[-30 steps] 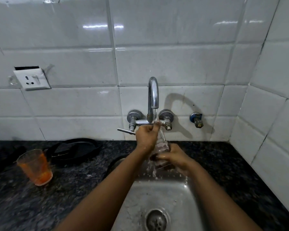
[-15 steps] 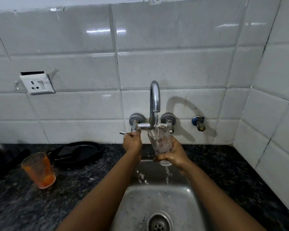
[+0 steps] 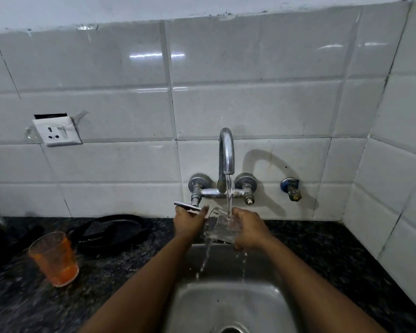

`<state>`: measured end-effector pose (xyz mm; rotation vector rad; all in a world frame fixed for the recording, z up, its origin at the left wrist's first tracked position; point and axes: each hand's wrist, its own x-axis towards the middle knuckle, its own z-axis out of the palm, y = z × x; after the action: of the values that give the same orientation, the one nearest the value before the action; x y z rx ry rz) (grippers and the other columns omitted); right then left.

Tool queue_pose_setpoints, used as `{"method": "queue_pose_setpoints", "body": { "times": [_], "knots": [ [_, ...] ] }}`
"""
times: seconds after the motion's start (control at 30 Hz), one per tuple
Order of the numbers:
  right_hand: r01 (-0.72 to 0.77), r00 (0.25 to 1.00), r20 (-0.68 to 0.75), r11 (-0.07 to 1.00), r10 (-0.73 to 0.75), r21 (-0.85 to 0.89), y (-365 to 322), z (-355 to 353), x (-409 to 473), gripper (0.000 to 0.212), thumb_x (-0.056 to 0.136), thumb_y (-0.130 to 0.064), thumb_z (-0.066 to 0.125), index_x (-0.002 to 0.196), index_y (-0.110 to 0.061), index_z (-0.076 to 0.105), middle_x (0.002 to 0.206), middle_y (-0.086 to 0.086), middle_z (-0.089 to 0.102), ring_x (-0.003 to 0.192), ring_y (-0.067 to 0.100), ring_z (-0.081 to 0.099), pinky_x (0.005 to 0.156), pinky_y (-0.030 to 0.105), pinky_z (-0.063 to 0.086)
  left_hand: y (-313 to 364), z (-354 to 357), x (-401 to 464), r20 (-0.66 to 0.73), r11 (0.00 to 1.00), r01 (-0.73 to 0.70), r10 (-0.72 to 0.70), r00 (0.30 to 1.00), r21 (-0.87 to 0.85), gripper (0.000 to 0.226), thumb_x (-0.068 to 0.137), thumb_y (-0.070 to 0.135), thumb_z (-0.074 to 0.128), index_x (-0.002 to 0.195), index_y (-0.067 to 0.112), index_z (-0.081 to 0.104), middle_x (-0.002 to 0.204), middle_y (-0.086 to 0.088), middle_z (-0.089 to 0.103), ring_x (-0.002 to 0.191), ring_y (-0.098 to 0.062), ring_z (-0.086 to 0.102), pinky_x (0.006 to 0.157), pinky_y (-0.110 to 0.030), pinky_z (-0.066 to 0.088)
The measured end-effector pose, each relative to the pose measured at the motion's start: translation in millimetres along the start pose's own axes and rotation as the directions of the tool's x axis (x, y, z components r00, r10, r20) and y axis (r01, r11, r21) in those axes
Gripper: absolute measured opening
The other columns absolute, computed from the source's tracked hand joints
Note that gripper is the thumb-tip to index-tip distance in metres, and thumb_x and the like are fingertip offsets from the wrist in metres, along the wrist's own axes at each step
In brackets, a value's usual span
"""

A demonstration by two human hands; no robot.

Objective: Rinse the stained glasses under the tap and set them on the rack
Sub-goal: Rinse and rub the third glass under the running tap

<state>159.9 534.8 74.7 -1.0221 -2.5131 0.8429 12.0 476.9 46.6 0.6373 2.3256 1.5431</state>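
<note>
My right hand grips a clear glass tilted to the left under the chrome tap. Water runs from the spout onto the glass and spills out of its mouth into the steel sink. My left hand is at the tap's lever handle, thumb under it and fingers around it. A second glass, stained orange with orange residue at the bottom, stands upright on the dark stone counter at the left. No rack is in view.
A black pan or tray lies on the counter behind the orange glass. A wall socket sits on the white tiles at the left. A small blue-capped valve is right of the tap. Tiled wall closes the right side.
The glass went from upright under the stream to tilted left, pouring its water out. My left hand stayed at the lever handle after leaving the glass. The camera tilted up slightly.
</note>
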Motion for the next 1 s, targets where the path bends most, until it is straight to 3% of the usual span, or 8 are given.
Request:
{"method": "queue_pose_setpoints", "body": {
  "times": [0.13, 0.33, 0.43, 0.5, 0.57, 0.67, 0.8, 1.0],
  "knots": [
    [0.012, 1.000, -0.008, 1.000, -0.013, -0.015, 1.5, 9.9, 7.7, 0.054, 0.062, -0.005, 0.082, 0.108, -0.018, 0.057, 0.108, 0.001, 0.062, 0.094, 0.019, 0.060, 0.075, 0.032, 0.056, 6.9, 3.8, 3.6, -0.122, 0.989, -0.037, 0.056, 0.991, 0.145, 0.039, 0.087, 0.029, 0.059, 0.112, 0.001, 0.047, 0.111, -0.019, 0.062, 0.100, -0.035, 0.060, 0.079, -0.040, 0.048],
    [-0.073, 0.993, 0.104, 0.975, 0.052, 0.208, 5.8, 18.3, 1.7, 0.072, 0.058, 0.004, 0.082, 0.120, -0.011, 0.050, 0.120, 0.004, 0.057, 0.103, 0.015, 0.052, 0.073, 0.021, 0.050, -0.8, -12.5, 11.4, 0.144, 0.513, -0.407, 0.475, 0.868, 0.756, 0.037, 0.093, 0.034, 0.048, 0.122, 0.013, 0.039, 0.116, -0.006, 0.058, 0.102, -0.024, 0.058, 0.081, -0.039, 0.051],
    [-0.040, 0.997, 0.068, 0.991, 0.032, 0.125, -3.0, 13.1, -5.2, 0.074, 0.061, -0.003, 0.082, 0.125, -0.013, 0.048, 0.127, 0.006, 0.056, 0.113, 0.022, 0.055, 0.079, 0.023, 0.049, -12.9, -7.3, 3.3, 0.015, 0.774, -0.293, 0.344, 0.939, 0.561, 0.035, 0.094, 0.036, 0.045, 0.118, 0.010, 0.047, 0.109, -0.010, 0.062, 0.097, -0.026, 0.060, 0.082, -0.042, 0.052],
    [0.034, 0.999, 0.047, 0.985, -0.026, -0.167, -11.8, 6.7, -11.6, 0.066, 0.066, -0.015, 0.080, 0.124, -0.018, 0.049, 0.128, 0.006, 0.053, 0.113, 0.024, 0.054, 0.087, 0.033, 0.050, -21.4, -4.9, -13.3, 0.098, 0.993, 0.082, -0.074, 0.992, -0.088, 0.032, 0.096, 0.031, 0.041, 0.105, 0.005, 0.057, 0.104, -0.017, 0.064, 0.093, -0.030, 0.061, 0.083, -0.039, 0.052],
    [0.111, 0.994, 0.064, 0.901, -0.092, -0.419, -23.6, -0.7, -20.4, 0.056, 0.073, -0.023, 0.076, 0.123, -0.023, 0.049, 0.127, 0.005, 0.049, 0.112, 0.023, 0.052, 0.087, 0.035, 0.046, -27.7, -3.6, -35.0, 0.488, 0.741, 0.507, -0.277, 0.828, -0.441, 0.033, 0.097, 0.025, 0.037, 0.091, 0.004, 0.062, 0.089, -0.017, 0.066, 0.079, -0.028, 0.062, 0.071, -0.035, 0.051],
    [0.220, 0.975, 0.133, 0.817, -0.175, -0.533, -44.0, -14.2, -35.1, 0.048, 0.075, -0.027, 0.074, 0.119, -0.023, 0.054, 0.120, 0.003, 0.056, 0.109, 0.020, 0.052, 0.090, 0.036, 0.043, -39.5, -3.2, -55.9, 0.665, 0.598, 0.653, -0.251, 0.703, -0.465, 0.030, 0.095, 0.019, 0.039, 0.084, 0.003, 0.062, 0.064, -0.012, 0.067, 0.054, -0.021, 0.062, 0.049, -0.027, 0.052],
    [0.273, 0.959, 0.187, 0.873, -0.214, -0.403, -69.0, -35.6, -54.2, 0.061, 0.064, -0.039, 0.080, 0.117, -0.025, 0.055, 0.116, -0.004, 0.059, 0.106, 0.016, 0.053, 0.085, 0.028, 0.044, -54.5, -2.9, -72.5, 0.749, 0.694, 0.645, -0.231, 0.621, -0.320, 0.024, 0.090, 0.021, 0.050, 0.071, 0.009, 0.059, 0.062, -0.006, 0.055, 0.056, -0.016, 0.051, 0.052, -0.025, 0.046],
    [0.331, 0.941, 0.226, 0.825, -0.251, -0.459, -92.1, -24.3, -61.7, 0.075, 0.048, -0.060, 0.080, 0.108, -0.021, 0.056, 0.105, -0.002, 0.061, 0.094, 0.016, 0.055, 0.082, 0.035, 0.051, -68.3, -18.6, -97.7, 0.603, 0.967, 0.211, -0.255, 0.756, 0.144, 0.026, 0.092, 0.028, 0.046, 0.116, 0.022, 0.052, 0.090, 0.000, 0.057, 0.078, -0.011, 0.051, 0.063, -0.024, 0.043]
  ]
}}
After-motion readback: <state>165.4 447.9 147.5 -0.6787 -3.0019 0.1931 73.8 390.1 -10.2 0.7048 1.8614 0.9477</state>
